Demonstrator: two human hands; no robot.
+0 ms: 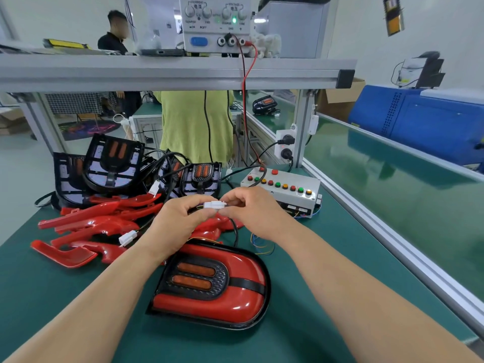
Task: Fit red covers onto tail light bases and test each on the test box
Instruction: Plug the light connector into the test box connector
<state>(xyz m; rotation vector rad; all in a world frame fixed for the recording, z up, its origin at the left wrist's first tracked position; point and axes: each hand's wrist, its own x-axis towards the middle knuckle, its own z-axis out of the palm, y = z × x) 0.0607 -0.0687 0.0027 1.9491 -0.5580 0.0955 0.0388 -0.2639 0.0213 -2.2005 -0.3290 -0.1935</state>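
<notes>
Mating the white plug [214, 205] between my 2 hands.

My left hand [178, 218] pinches 1 end of the plug and my right hand [251, 208] pinches the other; I cannot tell whether it has clicked fully home. It looks small, light and stiff, with thin wires [258, 243] that I judge would pull loose, so I grip the plastic shells. The covered tail light [209, 284] lies flat just below my wrists, between my forearms. Its red shell seems glossy and slippery, so I would lift it by the black rim. The test box [285, 189] sits just beyond my right hand, and spare red covers [86, 226] lie left of my left hand.
</notes>
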